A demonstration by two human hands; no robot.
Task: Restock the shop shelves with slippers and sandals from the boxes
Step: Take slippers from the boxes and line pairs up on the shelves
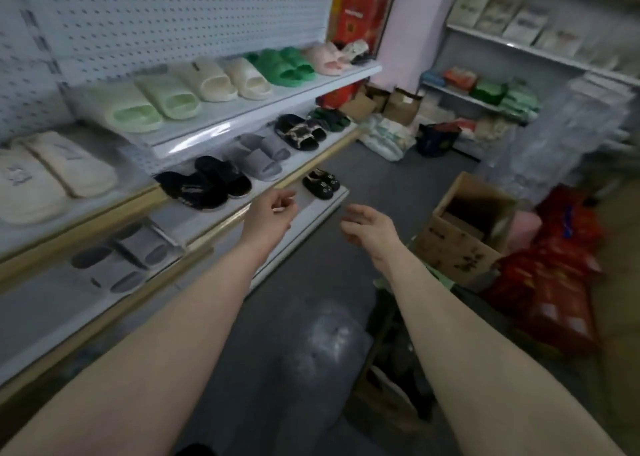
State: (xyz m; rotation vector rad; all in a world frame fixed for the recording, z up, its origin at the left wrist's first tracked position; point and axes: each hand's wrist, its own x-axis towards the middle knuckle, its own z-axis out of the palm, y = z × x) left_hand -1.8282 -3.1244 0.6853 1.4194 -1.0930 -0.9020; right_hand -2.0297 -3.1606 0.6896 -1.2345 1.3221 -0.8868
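White shop shelves (263,104) run along the left, stocked with slippers in pairs. The top shelf carries pale green slippers (149,104), cream ones (228,78) and bright green ones (284,62). Below lie black slippers (207,182) and grey ones (259,154). A small black pair (320,184) rests on the lowest shelf. My left hand (273,210) hovers just in front of that lowest shelf, fingers loosely curled, holding nothing. My right hand (369,225) is stretched out beside it over the floor, fingers apart and empty. An open cardboard box (460,234) stands to its right.
A clear plastic bag (325,351) lies on the grey floor below my arms, next to a dark box (391,369) of goods. Red packages (554,275) pile up at the right. More boxes and bags (388,133) crowd the far corner under other shelves (519,45).
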